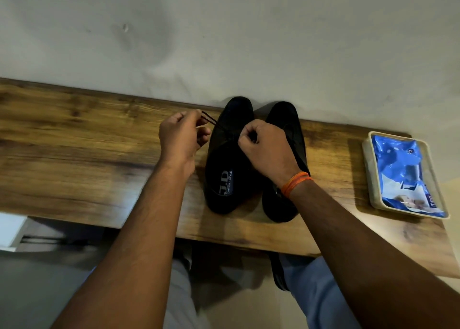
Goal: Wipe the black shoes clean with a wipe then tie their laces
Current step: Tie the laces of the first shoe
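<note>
A wooden desk [74, 139] runs along a plain pale wall [224, 30], and on it, toes against the wall, stand two black shoes side by side and touching. The left shoe [227, 159] shows a label on its insole. Its dark lace [209, 118] is drawn out to the left from the eyelets. The left hand [180, 135] pinches the end of that lace between curled fingers, holding it just left of the shoe. The right hand [263, 144] is closed in a fist over the middle of the pair, fingers curled tight at the lacing; what it grips is hidden by the fingers. An orange band [296, 183] circles the right wrist, which crosses over the right shoe [283, 204]. Well apart on the right end of the desk sits a pale tray [368, 174] holding a blue wipes packet [400, 169].
</note>
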